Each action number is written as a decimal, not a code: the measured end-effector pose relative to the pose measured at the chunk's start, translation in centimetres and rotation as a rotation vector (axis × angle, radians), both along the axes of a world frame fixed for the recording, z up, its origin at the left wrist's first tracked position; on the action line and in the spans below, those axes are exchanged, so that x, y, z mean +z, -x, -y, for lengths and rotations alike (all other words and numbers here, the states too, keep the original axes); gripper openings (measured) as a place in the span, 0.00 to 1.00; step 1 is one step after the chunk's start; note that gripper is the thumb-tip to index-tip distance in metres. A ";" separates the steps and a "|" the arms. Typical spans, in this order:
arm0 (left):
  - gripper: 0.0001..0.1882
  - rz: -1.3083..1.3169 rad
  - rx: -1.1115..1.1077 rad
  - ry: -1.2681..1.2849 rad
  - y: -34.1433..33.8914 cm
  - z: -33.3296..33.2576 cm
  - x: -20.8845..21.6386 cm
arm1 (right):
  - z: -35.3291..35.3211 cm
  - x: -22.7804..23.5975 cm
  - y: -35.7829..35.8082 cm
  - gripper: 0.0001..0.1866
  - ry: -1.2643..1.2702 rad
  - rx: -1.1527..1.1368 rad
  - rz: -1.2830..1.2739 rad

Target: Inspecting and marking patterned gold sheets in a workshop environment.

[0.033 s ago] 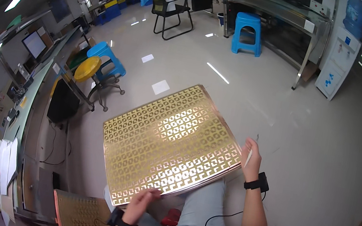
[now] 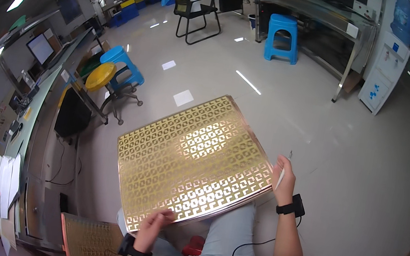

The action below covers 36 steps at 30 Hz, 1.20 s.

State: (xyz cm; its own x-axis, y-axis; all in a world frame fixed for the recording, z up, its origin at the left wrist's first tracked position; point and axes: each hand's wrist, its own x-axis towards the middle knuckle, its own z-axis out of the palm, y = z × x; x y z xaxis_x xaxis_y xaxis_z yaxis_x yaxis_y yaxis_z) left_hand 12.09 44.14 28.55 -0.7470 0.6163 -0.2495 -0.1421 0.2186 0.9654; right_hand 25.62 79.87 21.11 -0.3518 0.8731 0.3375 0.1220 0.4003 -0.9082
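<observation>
A large copper and yellow-green circuit board panel (image 2: 154,174) with a repeating pattern lies tilted across my lap. Light glares off its middle and its near edge. At the near left edge, my left hand (image 2: 149,227) has its fingers bent over the rim. My right hand (image 2: 284,178) is closed around a thin white pen-like tool (image 2: 280,178), whose dark tip points away from me. That hand sits against the panel's right corner. Whether its fingers also reach under the panel is hidden.
A similar panel (image 2: 89,236) leans at lower left beside my leg. A workbench (image 2: 36,116) runs along the left, with a yellow round stool (image 2: 101,76) and a blue stool (image 2: 130,73) by it. Farther off stand a black chair (image 2: 194,12), another blue stool (image 2: 283,38) and a water dispenser (image 2: 384,76).
My left hand has shifted slightly left along the panel's near edge. My right hand and the pen-like tool have barely moved.
</observation>
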 end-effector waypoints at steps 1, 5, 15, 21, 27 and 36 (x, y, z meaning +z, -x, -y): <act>0.17 -0.079 0.113 0.019 0.9 1.0 -0.1 | 0.3 0.8 0.2 0.16 -0.048 0.036 0.044; 0.15 -0.139 0.440 -0.093 3.0 4.6 1.0 | 1.8 1.5 1.2 0.18 -0.261 0.148 0.258; 0.14 -0.619 0.561 0.277 7.9 11.2 -4.7 | 2.5 0.7 1.9 0.18 -0.397 0.101 0.365; 0.17 -0.134 0.594 0.155 9.1 10.2 -4.2 | 3.1 0.9 2.7 0.17 -0.409 0.081 0.505; 0.14 -0.002 0.520 0.076 10.9 10.4 -4.5 | 3.2 0.5 3.1 0.17 -0.408 0.065 0.674; 0.11 -0.044 0.437 0.118 11.8 10.1 -4.5 | 3.4 0.1 3.3 0.16 -0.365 0.067 0.684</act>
